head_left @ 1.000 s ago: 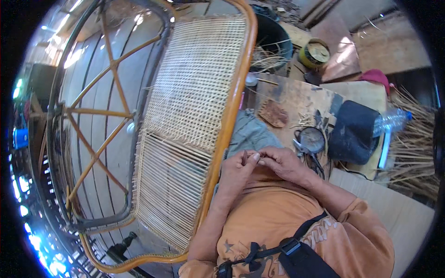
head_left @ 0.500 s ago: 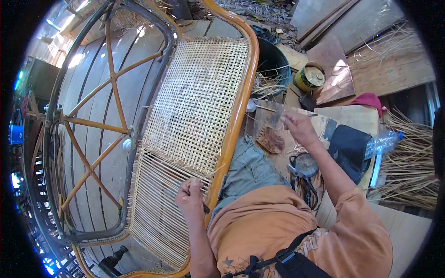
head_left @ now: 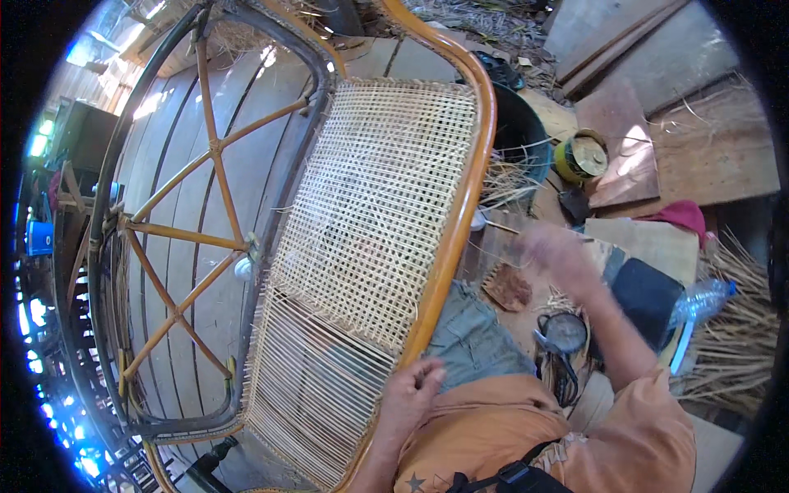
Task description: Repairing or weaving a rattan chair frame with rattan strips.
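A cane-woven seat panel (head_left: 370, 189) is set in a glossy orange-brown rattan frame (head_left: 466, 209), part of a chair or bench. Its upper part is an open lattice; the lower part shows parallel cane strands (head_left: 308, 386) running one way. My left hand (head_left: 411, 398) is beside the frame's near rail, next to those strands, with its fingers curled; whatever they hold is hidden. Over the wooden work board to the right, my right hand (head_left: 563, 259) is smeared by motion, and its fingers cannot be read.
Crossed rattan poles (head_left: 215, 146) brace the frame's left part. Right of my lap lie a brown fibrous block (head_left: 507, 287), a round dark tool (head_left: 565, 333), a black case (head_left: 643, 300) and a plastic bottle (head_left: 703, 302). A bucket (head_left: 526, 131), a yellow can (head_left: 581, 156) and cane bundles (head_left: 723, 337) surround them.
My left hand has moved right, from over the strands to the frame's near rail. My right hand has moved slightly right and down and is now blurred. The whole view has shifted a little.
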Motion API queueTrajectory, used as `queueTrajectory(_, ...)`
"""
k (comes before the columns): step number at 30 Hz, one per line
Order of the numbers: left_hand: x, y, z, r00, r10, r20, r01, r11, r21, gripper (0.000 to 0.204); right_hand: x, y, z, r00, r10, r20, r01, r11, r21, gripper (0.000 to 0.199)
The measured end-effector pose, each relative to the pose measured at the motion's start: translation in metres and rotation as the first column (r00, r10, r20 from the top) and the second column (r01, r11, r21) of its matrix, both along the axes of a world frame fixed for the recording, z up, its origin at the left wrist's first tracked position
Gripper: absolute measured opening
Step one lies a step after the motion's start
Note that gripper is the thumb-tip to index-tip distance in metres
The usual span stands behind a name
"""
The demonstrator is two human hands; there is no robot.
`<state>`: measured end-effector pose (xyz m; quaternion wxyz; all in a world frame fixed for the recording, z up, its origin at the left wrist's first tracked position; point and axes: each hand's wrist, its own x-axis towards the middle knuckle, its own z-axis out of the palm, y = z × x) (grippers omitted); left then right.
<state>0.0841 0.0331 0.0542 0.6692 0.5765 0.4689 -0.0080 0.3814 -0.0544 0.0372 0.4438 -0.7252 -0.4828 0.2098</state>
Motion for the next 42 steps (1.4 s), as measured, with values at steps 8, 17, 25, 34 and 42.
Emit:
queueTrajectory(8,-0.014,0.004,-0.018,0.962,-0.216,-0.168,0.184,0.965,-0.184,0.026,0.222,0.104,-0.192,0.897,-0.197,0.395,0.370,0.823,-0.431,0.029)
queueTrajectory(17,-0.014,0.031,-0.033,0.959,-0.274,-0.066,0.234,0.904,-0.356,0.032,0.153,0.195,-0.298,0.876,-0.441,-0.196,0.257,0.771,-0.582,0.036)
queueTrajectory(25,-0.022,0.023,-0.044,0.958,-0.283,-0.042,0.259,0.921,-0.290,0.031,0.216,0.148,-0.280,0.971,-0.231,0.067,0.216,0.715,-0.665,0.035)
queueTrajectory(34,-0.031,-0.004,-0.017,0.952,-0.304,-0.047,0.307,0.941,0.138,0.025,0.269,0.035,-0.086,0.857,-0.478,0.193,0.508,0.847,-0.154,0.026)
queueTrajectory(42,-0.033,-0.006,0.019,0.996,-0.073,0.044,0.053,0.936,0.348,0.034,-0.095,-0.012,0.011,0.834,0.406,-0.374,-0.508,0.830,-0.231,0.027)
